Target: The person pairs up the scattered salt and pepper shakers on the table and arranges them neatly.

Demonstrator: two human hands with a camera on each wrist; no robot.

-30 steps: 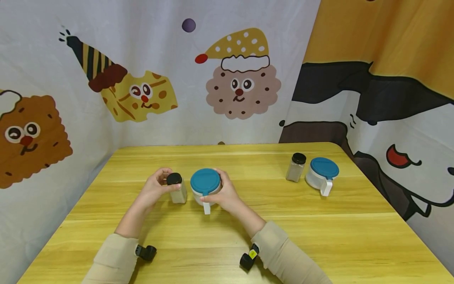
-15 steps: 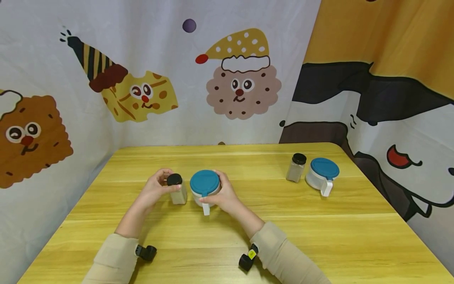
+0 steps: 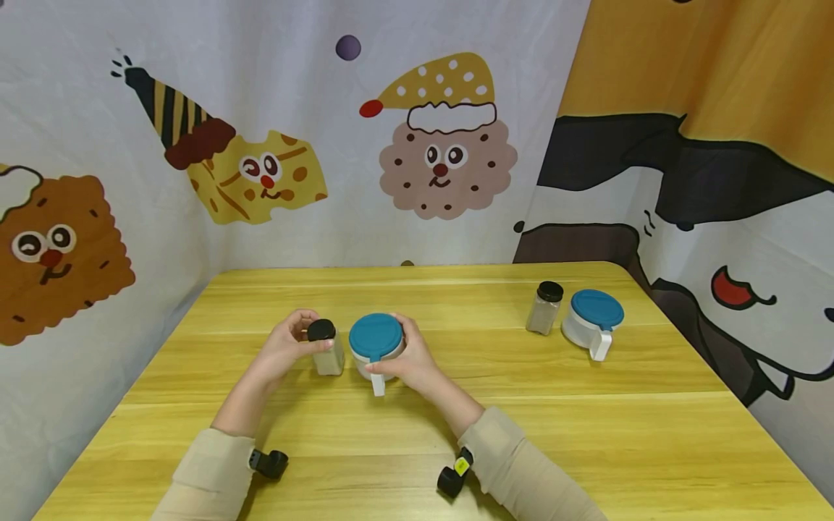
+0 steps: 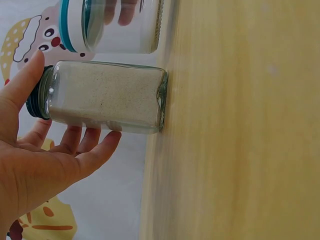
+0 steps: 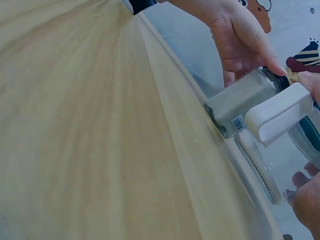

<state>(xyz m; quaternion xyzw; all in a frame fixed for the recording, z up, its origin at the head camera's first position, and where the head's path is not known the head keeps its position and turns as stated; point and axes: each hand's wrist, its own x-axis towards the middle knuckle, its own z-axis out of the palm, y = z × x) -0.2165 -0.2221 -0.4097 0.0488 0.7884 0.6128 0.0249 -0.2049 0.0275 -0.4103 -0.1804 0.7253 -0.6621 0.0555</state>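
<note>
My left hand (image 3: 283, 349) holds a square glass spice jar (image 3: 330, 359) with a black lid and pale powder inside. In the left wrist view, the thumb lies at the lid and the fingers touch the side of the spice jar (image 4: 105, 97), which stands upright on the table. Just right of it, my right hand (image 3: 418, 360) grips a round clear seasoning pot (image 3: 376, 336) with a blue lid, its thumb near the white handle. The handle (image 5: 280, 114) partly covers the pot in the right wrist view. A narrow gap separates the two containers in the head view.
A second black-lidded spice jar (image 3: 544, 311) stands at the back right of the wooden table (image 3: 417, 463). Close beside it is another blue-lidded pot (image 3: 586, 327), handle toward the front. A cartoon-printed curtain (image 3: 352, 159) hangs behind the table.
My right hand and the blue-lidded pot have shifted very slightly toward me and to the left. My left hand and the spice jar look almost still.
</note>
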